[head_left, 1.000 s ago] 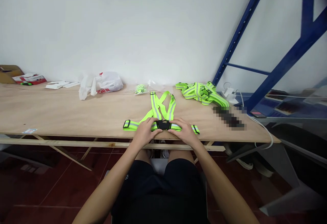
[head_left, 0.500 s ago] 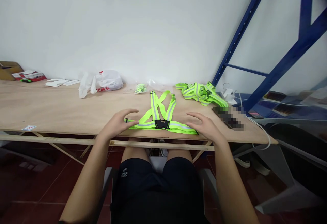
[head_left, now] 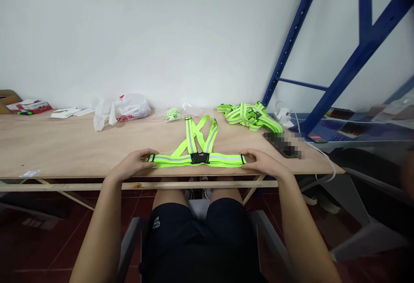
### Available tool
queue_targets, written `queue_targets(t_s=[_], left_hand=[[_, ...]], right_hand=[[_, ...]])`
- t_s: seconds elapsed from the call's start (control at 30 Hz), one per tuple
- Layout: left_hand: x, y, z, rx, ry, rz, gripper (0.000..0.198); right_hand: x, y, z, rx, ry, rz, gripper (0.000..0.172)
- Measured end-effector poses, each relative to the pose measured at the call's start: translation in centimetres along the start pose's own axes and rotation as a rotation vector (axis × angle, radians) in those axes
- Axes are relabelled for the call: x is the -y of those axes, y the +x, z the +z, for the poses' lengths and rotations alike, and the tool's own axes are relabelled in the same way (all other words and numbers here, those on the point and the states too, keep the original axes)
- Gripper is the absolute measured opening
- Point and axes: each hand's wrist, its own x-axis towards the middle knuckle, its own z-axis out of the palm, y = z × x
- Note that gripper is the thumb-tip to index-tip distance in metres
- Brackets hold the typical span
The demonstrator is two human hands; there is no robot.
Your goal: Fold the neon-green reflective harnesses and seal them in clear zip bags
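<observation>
A neon-yellow reflective strap vest [head_left: 198, 145] lies flat near the front edge of the wooden table [head_left: 64, 149], its black centre buckle [head_left: 199, 157] fastened. My left hand [head_left: 136, 163] pinches the left end of the waist band by its black slider. At the band's right end my right hand [head_left: 263, 164] holds the strap the same way. The band is stretched straight between them. Two shoulder straps cross and run away from me toward the wall.
A pile of more reflective vests [head_left: 249, 116] sits at the back right, with a small bagged one [head_left: 173, 113] nearby. A white plastic bag [head_left: 124, 108], papers and boxes [head_left: 24, 106] line the back left. A blue metal rack [head_left: 326, 54], a white charger [head_left: 282, 113] and cable stand to the right.
Both hands left the centre buckle, lifted and spread apart, then came down on the two outer ends of the waist band, pulling it straight.
</observation>
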Motion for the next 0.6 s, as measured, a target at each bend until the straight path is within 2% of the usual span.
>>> queue_targets(t_s=[0.13, 0.2, 0.3, 0.43, 0.6], left_hand=[[-0.2, 0.1, 0.1, -0.059, -0.238, 0.055, 0.064], [-0.1, 0.3, 0.4, -0.077, -0.284, 0.060, 0.067], [0.0, 0.6, 0.8, -0.060, -0.299, 0.048, 0.065], [0.2, 0.7, 1.1, -0.045, -0.301, 0.047, 0.063], [0.8, 0.4, 1.6, 0.006, -0.289, 0.022, 0.069]], right_hand=[[-0.9, 0.0, 0.3, -0.042, 0.381, -0.046, 0.053], [-1.5, 0.1, 0.8, -0.083, 0.565, -0.037, 0.057], [-2.3, 0.1, 1.4, -0.174, 0.763, -0.012, 0.054], [-2.7, 0.0, 1.5, -0.248, 0.833, -0.022, 0.050], [-2.5, -0.6, 1.2, -0.192, 0.792, -0.005, 0.051]])
